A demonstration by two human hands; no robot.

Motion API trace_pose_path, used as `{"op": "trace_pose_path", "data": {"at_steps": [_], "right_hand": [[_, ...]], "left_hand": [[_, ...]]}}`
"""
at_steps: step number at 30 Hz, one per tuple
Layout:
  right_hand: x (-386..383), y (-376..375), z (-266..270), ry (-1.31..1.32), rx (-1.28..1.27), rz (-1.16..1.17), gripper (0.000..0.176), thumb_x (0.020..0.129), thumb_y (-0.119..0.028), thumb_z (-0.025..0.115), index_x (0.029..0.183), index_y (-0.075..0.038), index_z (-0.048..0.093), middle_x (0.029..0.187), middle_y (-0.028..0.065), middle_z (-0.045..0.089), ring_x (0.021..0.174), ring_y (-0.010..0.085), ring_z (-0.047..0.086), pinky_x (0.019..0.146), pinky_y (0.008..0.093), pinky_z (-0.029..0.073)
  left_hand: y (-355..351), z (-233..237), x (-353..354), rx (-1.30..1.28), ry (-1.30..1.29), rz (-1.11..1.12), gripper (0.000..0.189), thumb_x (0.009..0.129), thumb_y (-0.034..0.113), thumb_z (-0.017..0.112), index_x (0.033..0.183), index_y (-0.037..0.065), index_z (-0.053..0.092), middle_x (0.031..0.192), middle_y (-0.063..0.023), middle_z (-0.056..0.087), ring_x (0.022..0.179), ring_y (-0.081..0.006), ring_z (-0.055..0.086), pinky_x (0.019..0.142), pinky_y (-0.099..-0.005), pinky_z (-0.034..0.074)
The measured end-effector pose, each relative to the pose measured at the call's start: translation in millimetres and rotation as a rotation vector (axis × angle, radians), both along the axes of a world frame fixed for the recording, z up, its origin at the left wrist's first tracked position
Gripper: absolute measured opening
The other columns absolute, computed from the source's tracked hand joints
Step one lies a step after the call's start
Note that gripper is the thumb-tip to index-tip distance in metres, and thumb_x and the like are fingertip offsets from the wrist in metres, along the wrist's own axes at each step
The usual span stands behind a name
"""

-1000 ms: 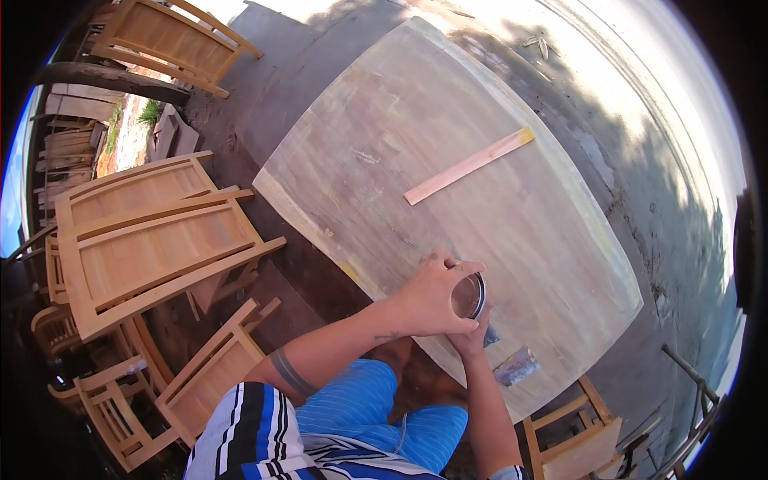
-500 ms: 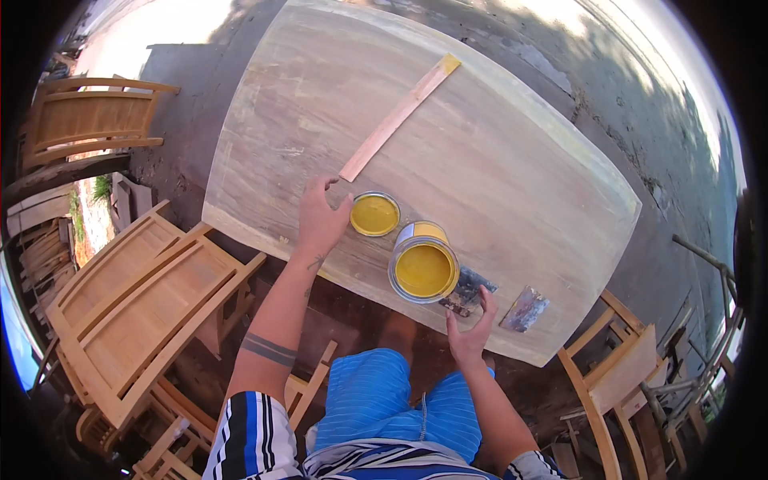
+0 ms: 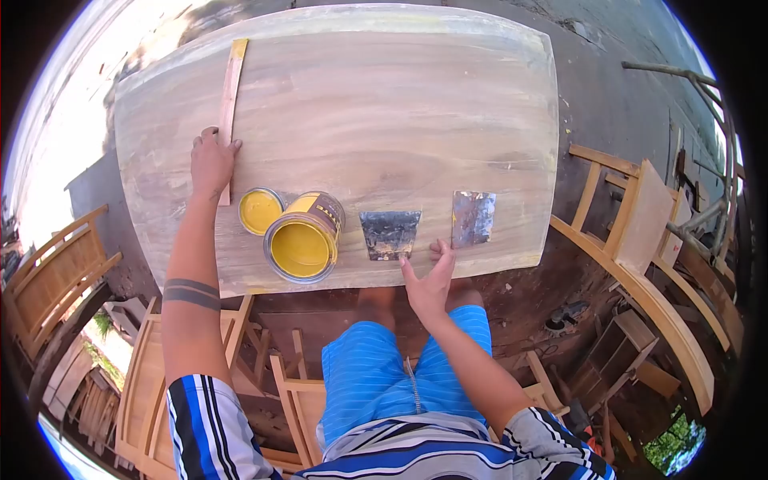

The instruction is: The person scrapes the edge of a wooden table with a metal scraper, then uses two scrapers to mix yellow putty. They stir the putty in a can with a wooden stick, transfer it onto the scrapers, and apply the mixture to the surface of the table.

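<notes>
My left hand (image 3: pixel 214 162) is closed around the lower part of a flat wooden stick (image 3: pixel 232 92) with a yellow-stained tip, lying on the wooden tabletop (image 3: pixel 384 104). My right hand (image 3: pixel 428 276) is at the table's near edge, thumb and fingers apart, beside the lower corner of a dark, paint-stained scraper plate (image 3: pixel 390 234). A second stained plate (image 3: pixel 474 218) lies to its right. Between my hands stands an open can of yellow paint (image 3: pixel 301 249), with its yellow-coated lid (image 3: pixel 261 211) to the left.
Wooden chair frames (image 3: pixel 632 216) stand at the right, with more wooden furniture (image 3: pixel 152 384) at the lower left. A power tool (image 3: pixel 566 317) lies on the ground beyond the table's near edge. Bent poles (image 3: pixel 704 80) are at the far right.
The view has turned and shifted to the right. My left hand has moved onto the stick and taken hold of it. My right hand has come nearer the gap between the two plates.
</notes>
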State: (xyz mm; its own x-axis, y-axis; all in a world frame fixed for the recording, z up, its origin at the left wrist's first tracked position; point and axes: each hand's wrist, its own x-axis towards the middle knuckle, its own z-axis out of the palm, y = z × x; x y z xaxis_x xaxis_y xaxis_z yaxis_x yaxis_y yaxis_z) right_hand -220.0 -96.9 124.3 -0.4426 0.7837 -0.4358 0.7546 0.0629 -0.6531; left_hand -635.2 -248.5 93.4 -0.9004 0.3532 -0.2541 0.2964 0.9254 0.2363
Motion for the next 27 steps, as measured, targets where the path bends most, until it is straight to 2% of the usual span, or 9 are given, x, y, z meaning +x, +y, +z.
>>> {"op": "trace_pose_path", "data": {"at_steps": [3,7,11,13,15,19,22,26,27], "right_hand": [[-5.5,-11.8,-1.8,-0.031,0.080,-0.070,0.082,0.074,-0.020,0.082,0.135,0.006,0.033,0.126,0.0241,0.043,0.118,0.0389,0.043,0.103,0.0475,0.034],[9.4,22.1,-6.1,-0.137,0.359,-0.156,0.084,0.076,-0.023,0.081,0.139,0.006,0.031,0.130,0.0248,0.039,0.124,0.0418,0.038,0.106,0.0520,0.030],[30.7,77.5,-24.1,-0.209,0.492,-0.157,0.084,0.077,-0.023,0.080,0.140,0.004,0.031,0.130,0.0237,0.041,0.125,0.0426,0.038,0.106,0.0527,0.030],[28.8,88.0,-22.8,-0.246,0.443,-0.143,0.083,0.077,-0.022,0.080,0.140,0.003,0.032,0.128,0.0226,0.043,0.123,0.0417,0.039,0.105,0.0523,0.030],[31.5,91.4,-26.8,-0.224,0.379,-0.142,0.082,0.076,-0.024,0.080,0.139,0.002,0.033,0.125,0.0220,0.045,0.121,0.0408,0.041,0.103,0.0520,0.031],[27.0,102.7,-26.3,-0.209,0.263,-0.171,0.069,0.074,-0.022,0.082,0.127,0.001,0.043,0.117,0.0202,0.049,0.115,0.0386,0.045,0.099,0.0500,0.034],[35.8,117.0,-34.0,-0.199,0.187,-0.123,0.053,0.077,-0.020,0.081,0.113,0.000,0.049,0.103,0.0142,0.056,0.099,0.0295,0.055,0.087,0.0438,0.043],[59.9,142.5,-44.0,0.082,-0.283,-0.241,0.032,0.089,-0.014,0.073,0.109,-0.002,0.051,0.088,0.0019,0.064,0.076,0.0096,0.059,0.066,0.0269,0.049],[66.2,144.9,-40.1,0.193,-0.394,-0.299,0.031,0.090,-0.013,0.071,0.110,-0.002,0.051,0.093,0.0038,0.065,0.080,0.0102,0.060,0.069,0.0270,0.050]], "left_hand": [[16.0,15.5,2.9,0.043,-0.161,0.168,0.047,0.087,0.023,0.068,0.123,-0.002,0.053,0.108,-0.0259,0.064,0.101,-0.0416,0.062,0.087,-0.0484,0.048],[-18.6,5.9,-16.1,-0.058,0.215,-0.004,0.038,0.083,0.017,0.068,0.112,-0.004,0.055,0.092,-0.0262,0.064,0.089,-0.0442,0.063,0.082,-0.0499,0.048],[-13.3,139.0,47.5,0.212,-0.112,0.278,0.037,0.092,0.014,0.062,0.124,-0.002,0.051,0.086,-0.0130,0.065,0.078,-0.0259,0.063,0.072,-0.0401,0.051],[-38.6,198.0,79.6,0.222,-0.206,0.234,0.045,0.094,0.013,0.062,0.134,0.000,0.046,0.088,-0.0082,0.064,0.080,-0.0171,0.062,0.073,-0.0328,0.051],[-53.8,243.2,118.6,0.360,-0.161,0.084,0.047,0.090,0.009,0.067,0.132,-0.001,0.050,0.093,-0.0096,0.066,0.083,-0.0182,0.064,0.074,-0.0336,0.051],[-32.6,336.7,159.5,-0.209,-0.145,-0.275,0.045,0.077,0.001,0.071,0.121,0.002,0.063,0.101,-0.0172,0.067,0.089,-0.0311,0.065,0.078,-0.0377,0.050],[-14.0,346.1,169.7,-0.423,-0.203,-0.362,0.049,0.077,0.007,0.072,0.125,0.006,0.062,0.091,-0.0157,0.061,0.083,-0.0341,0.062,0.074,-0.0433,0.049],[0.9,324.4,170.3,-0.550,-0.245,-0.508,0.049,0.079,0.010,0.071,0.126,0.006,0.061,0.090,-0.0133,0.060,0.082,-0.0321,0.062,0.072,-0.0447,0.048],[4.9,317.5,170.7,-0.583,-0.254,-0.514,0.049,0.079,0.010,0.071,0.126,0.006,0.061,0.090,-0.0132,0.060,0.083,-0.0319,0.062,0.072,-0.0444,0.049]]}}
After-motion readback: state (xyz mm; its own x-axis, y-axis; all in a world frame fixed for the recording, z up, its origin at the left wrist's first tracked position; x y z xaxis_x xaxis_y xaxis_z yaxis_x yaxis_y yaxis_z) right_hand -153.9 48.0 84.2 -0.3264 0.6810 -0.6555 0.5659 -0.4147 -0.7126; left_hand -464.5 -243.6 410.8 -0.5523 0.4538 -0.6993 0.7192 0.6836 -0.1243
